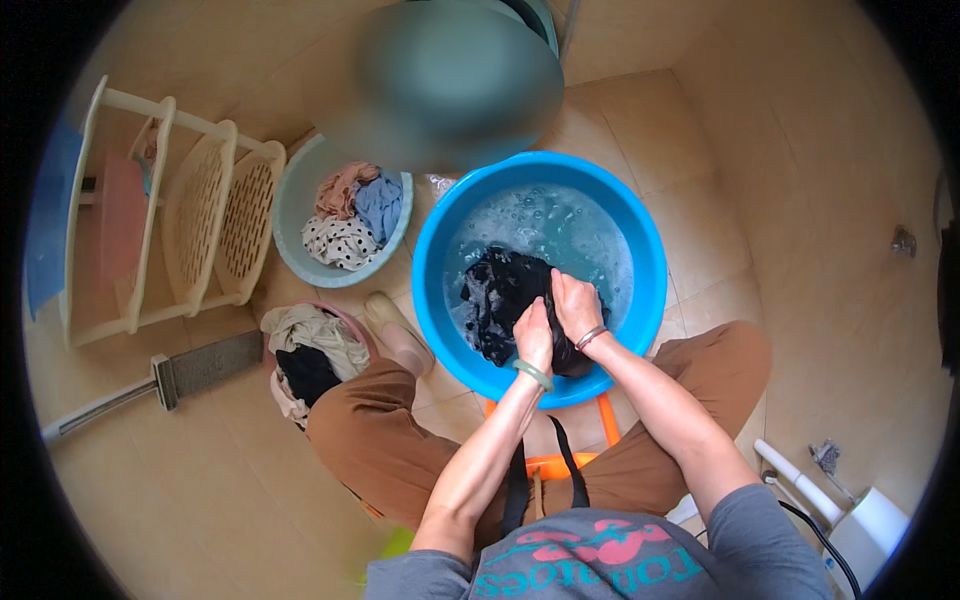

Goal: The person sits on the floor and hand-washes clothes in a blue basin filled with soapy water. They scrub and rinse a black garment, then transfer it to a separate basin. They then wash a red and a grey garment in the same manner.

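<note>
A wet black garment [505, 300] lies bunched in soapy water inside a large blue basin [428, 290]. My left hand [534, 335], with a green bangle at its wrist, is closed on the cloth near the basin's front. Right beside it my right hand [577, 305], wearing a thin bracelet, also grips the black fabric. Both hands are close together over the garment, their knuckles up and fingertips hidden. Foam and bubbles cover much of the water around the cloth.
Left of the basin stands a pale green basin [290, 225] holding pink, blue and polka-dot clothes. Nearer me is a pink basin [362, 335] with white and black clothes. A cream rack [205, 220] and a flat mop [210, 368] are farther left. A blurred teal tub [460, 80] stands behind.
</note>
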Tool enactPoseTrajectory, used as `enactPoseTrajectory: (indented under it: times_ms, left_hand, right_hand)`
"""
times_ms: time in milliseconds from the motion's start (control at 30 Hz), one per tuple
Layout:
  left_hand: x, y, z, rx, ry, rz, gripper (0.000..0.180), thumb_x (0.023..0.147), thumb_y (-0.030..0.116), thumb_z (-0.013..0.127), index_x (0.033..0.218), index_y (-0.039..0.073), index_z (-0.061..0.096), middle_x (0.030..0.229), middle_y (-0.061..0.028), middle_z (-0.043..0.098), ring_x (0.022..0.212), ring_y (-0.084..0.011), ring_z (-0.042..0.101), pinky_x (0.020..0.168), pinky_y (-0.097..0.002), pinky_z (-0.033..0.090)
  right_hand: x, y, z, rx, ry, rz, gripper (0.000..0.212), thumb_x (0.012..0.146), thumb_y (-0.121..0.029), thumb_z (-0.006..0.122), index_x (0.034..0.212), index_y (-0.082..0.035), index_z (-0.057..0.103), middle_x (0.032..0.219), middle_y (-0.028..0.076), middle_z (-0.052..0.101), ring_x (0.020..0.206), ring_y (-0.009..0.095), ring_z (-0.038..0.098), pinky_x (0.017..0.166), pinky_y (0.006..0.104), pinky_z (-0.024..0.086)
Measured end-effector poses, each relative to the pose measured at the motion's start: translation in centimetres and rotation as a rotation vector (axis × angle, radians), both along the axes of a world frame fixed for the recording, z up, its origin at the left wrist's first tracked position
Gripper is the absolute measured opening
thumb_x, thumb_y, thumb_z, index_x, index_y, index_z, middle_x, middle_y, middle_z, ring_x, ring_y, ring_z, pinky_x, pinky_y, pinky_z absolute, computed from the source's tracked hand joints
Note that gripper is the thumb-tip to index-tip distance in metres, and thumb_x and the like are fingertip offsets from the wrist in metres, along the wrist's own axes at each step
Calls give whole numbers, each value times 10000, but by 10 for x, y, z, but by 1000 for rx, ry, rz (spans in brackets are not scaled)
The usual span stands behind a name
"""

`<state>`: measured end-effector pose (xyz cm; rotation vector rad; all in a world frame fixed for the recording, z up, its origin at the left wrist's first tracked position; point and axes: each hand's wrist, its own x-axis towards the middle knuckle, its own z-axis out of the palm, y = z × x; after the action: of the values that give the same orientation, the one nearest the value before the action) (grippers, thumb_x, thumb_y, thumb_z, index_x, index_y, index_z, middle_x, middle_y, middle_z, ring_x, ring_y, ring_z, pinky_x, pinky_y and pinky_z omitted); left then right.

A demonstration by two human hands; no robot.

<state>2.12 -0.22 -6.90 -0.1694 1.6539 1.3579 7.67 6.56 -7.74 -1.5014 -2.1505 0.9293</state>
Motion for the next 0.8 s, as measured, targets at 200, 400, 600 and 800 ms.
enactPoseTrajectory:
  times_ms: [200, 400, 600, 800]
  left_hand:
    - [-39, -19, -17, 627, -683, 193, 359, 924, 296, 516, 1095, -4, 614, 998, -98, 674, 876, -202, 638, 859, -306, 512]
    - [3, -1, 3, 37, -103, 63, 297, 962, 254, 490, 888, 15, 651, 872, -33, 629, 803, -125, 550, 731, -295, 459]
    - [-36, -14, -23, 204, -302, 93, 268, 946, 215, 451, 948, 44, 658, 903, -33, 648, 782, -141, 577, 682, -311, 474]
    - [-8, -1, 4, -92, 134, -119, 374, 968, 283, 449, 929, -23, 661, 895, -48, 655, 815, -143, 580, 709, -300, 458]
  right_hand:
    - [-20, -59, 66, 123, 226, 321, 205, 929, -203, 502, 808, -47, 558, 678, 170, 579, 629, 380, 607, 549, 443, 495]
    - [2, 2, -6, -43, -31, -23, 327, 961, -271, 465, 765, -30, 568, 714, 233, 602, 693, 423, 605, 567, 501, 479]
    - [-20, -49, 50, 34, 220, 225, 257, 948, -233, 475, 797, -36, 540, 705, 230, 584, 668, 408, 602, 566, 494, 476]
    - [-8, -4, 12, -23, -77, 106, 291, 961, -245, 416, 816, -38, 560, 717, 244, 597, 692, 433, 608, 573, 518, 477]
